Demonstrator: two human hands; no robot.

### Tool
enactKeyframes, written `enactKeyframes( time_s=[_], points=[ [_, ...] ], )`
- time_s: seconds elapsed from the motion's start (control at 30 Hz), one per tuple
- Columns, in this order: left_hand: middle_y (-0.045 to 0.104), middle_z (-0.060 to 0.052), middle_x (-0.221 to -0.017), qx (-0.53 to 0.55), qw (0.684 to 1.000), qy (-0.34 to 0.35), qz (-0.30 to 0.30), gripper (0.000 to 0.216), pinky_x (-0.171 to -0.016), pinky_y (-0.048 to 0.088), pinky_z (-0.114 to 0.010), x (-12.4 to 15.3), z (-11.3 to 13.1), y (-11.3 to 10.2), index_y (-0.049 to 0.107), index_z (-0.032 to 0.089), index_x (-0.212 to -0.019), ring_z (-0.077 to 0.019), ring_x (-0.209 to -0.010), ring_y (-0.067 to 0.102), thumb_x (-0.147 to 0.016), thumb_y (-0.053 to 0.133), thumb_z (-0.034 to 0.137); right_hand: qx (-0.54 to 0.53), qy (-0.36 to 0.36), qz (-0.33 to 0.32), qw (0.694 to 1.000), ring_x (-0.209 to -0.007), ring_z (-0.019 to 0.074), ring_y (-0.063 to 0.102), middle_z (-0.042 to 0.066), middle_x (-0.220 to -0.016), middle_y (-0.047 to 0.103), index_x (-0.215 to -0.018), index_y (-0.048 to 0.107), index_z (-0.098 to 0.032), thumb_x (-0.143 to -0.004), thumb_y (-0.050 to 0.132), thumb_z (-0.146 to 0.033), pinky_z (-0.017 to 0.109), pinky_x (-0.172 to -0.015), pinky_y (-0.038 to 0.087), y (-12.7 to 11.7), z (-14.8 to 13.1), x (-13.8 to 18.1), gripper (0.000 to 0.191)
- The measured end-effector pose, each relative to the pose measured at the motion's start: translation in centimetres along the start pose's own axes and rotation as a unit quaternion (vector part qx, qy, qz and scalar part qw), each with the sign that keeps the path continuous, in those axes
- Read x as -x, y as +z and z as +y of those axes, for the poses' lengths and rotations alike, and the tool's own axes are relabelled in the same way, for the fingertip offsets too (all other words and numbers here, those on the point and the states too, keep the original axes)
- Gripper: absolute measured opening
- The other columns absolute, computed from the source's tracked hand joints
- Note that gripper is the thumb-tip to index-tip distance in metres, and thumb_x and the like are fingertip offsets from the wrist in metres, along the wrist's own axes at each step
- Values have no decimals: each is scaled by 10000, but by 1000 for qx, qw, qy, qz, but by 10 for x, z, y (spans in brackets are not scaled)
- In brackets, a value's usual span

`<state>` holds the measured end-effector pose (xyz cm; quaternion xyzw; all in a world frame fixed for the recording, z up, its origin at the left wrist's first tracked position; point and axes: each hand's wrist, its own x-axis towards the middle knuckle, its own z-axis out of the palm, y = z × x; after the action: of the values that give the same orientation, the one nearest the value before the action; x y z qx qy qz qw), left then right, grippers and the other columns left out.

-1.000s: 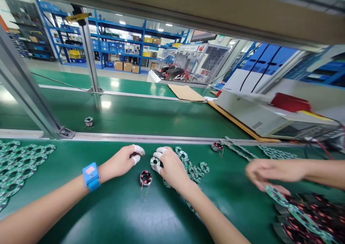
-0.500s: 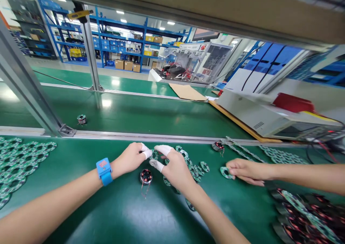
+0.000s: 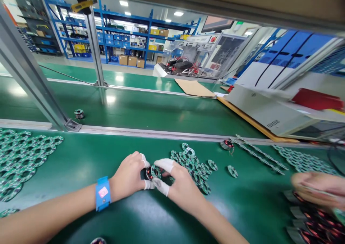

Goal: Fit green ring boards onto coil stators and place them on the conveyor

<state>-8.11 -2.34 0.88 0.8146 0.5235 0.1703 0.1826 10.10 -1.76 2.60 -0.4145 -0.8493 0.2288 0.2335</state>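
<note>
My left hand [image 3: 131, 172], with white finger cots and a blue wrist strap [image 3: 103, 193], is closed around a copper-wound motor stator [image 3: 148, 173]. Pinched between the thumb and fingers of my right hand [image 3: 181, 181] is a green ring-shaped circuit board [image 3: 155, 171], held right against the stator's face; whether it is seated there I cannot tell. Beside the right hand lies a loose pile of ring boards [image 3: 192, 163]. One single ring board [image 3: 232, 171] rests farther right.
A co-worker's blurred hand [image 3: 318, 188] is over a stack of stators [image 3: 312, 217] at right. Sheets of joined ring boards [image 3: 24, 157] lie at left. Another stator [image 3: 227, 144] stands near the metal rail [image 3: 151, 134]; one more [image 3: 79, 114] sits beyond it.
The stator that stood on the bench is now in my left hand. My right hand has brought the ring board down to it. The co-worker's hand left a ring board and moved right.
</note>
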Motion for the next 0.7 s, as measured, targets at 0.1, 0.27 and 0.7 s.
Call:
enactKeyframes(
  time_s=[0.1,0.27,0.7],
  points=[
    [571,-26,-778,-18,1000,1,9,231,-670,365,-291,-1,-1,4,599,172,-717,-193,-773,483,-679,704,375,38,-11,-13,999,-933,255,626,135,-1035,659,-1079,619,-135,-739,630,-242,377,-806,527,6,-1,-1,357],
    [575,-42,-791,-22,1000,9,11,296,-662,363,-311,0,-1,6,588,168,-727,-203,-770,484,-758,615,462,92,-9,-21,995,-959,266,628,141,-1059,658,-1121,606,-142,-758,597,-184,387,-822,529,8,1,0,365],
    [578,-52,-800,-37,999,6,-5,300,-663,378,-320,-1,0,4,587,165,-727,-208,-775,491,-777,590,461,49,-2,0,999,-1041,276,590,172,-1134,618,-1185,554,-106,-795,560,-155,426,-879,500,22,10,7,393]
  ],
)
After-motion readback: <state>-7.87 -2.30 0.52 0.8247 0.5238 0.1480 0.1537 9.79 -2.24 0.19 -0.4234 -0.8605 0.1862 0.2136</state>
